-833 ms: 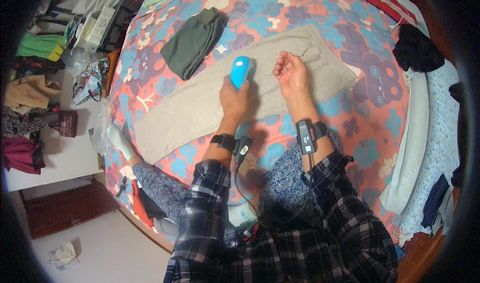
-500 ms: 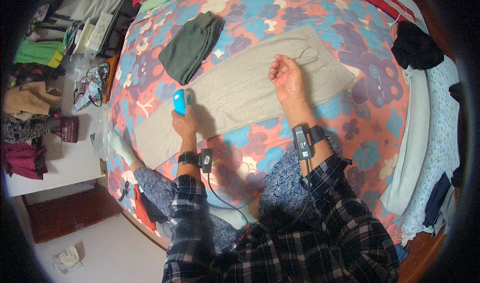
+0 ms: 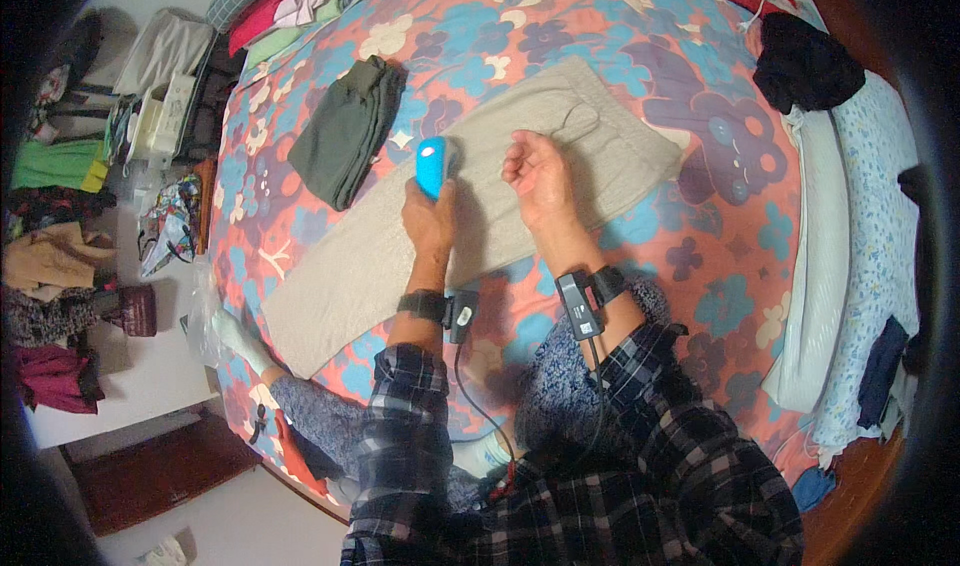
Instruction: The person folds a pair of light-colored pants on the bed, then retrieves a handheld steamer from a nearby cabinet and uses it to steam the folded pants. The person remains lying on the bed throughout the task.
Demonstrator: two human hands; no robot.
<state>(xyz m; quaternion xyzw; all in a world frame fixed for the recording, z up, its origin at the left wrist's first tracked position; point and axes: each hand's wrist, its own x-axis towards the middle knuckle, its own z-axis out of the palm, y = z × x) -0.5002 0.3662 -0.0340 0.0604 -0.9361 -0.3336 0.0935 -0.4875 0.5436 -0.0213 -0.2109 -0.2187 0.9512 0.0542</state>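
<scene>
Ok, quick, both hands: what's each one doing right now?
Left hand: closed around a blue handheld device, held on the beige trousers.
Right hand: fingers loosely curled, holding nothing, resting on the trousers.

A bed (image 3: 700,146) covered by a bright floral spread in pink, blue and purple fills the view. A long beige garment (image 3: 400,246) lies flat and diagonal across its middle. Just beside that, toward the head end, rests a folded dark green garment (image 3: 345,131). A black piece of clothing (image 3: 805,61) sits crumpled near the far right corner. Folded red, white and grey clothes (image 3: 285,1) are heaped at the far left edge. Along the right side, a white pillow (image 3: 825,266) lies lengthwise against a pale patterned sheet (image 3: 880,166).
</scene>
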